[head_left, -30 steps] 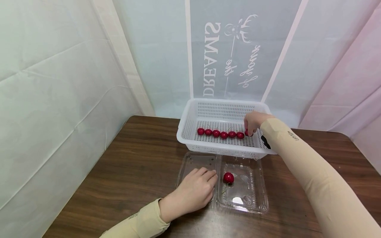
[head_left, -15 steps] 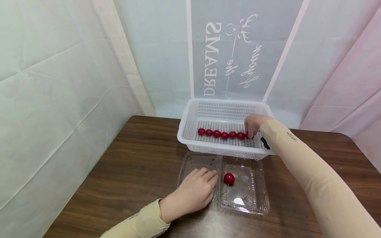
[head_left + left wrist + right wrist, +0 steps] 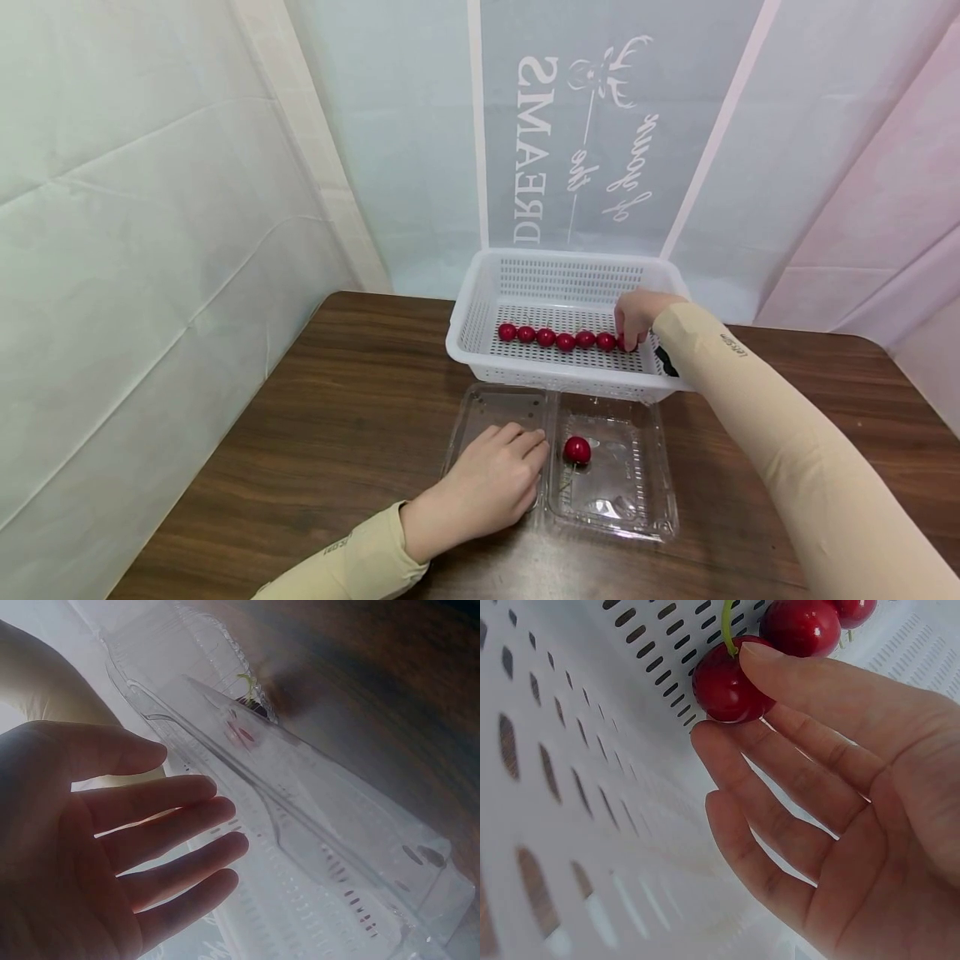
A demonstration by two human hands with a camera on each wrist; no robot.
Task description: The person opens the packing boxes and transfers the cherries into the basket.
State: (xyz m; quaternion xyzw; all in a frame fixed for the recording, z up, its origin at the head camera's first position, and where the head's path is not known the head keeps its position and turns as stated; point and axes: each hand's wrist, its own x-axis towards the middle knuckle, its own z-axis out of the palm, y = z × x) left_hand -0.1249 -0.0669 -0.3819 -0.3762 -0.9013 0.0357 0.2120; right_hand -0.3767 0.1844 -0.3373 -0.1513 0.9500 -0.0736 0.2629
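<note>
My right hand (image 3: 639, 315) is down inside a white plastic basket (image 3: 517, 367), at its right end. In the right wrist view, thumb and fingers pinch a red cherry (image 3: 721, 691) with a green stem, the last in a row of several cherries (image 3: 566, 342) on the basket floor. My left hand (image 3: 487, 477) rests over the left half of an open clear plastic clamshell (image 3: 654, 500), fingers relaxed and holding nothing. In the clamshell's right half lies a single cherry (image 3: 577, 450). The left wrist view shows the loosely spread fingers (image 3: 180, 859) beside the clear plastic.
The basket stands at the back of a dark wooden table (image 3: 337, 417), close to a grey-and-white curtain (image 3: 600, 150). The clamshell lies directly in front of it. A white cloth wall (image 3: 150, 250) borders the left side.
My right hand stays at the right end of the row, its fingers shifting only slightly around the cherry there. The left hand keeps its place on the clamshell.
</note>
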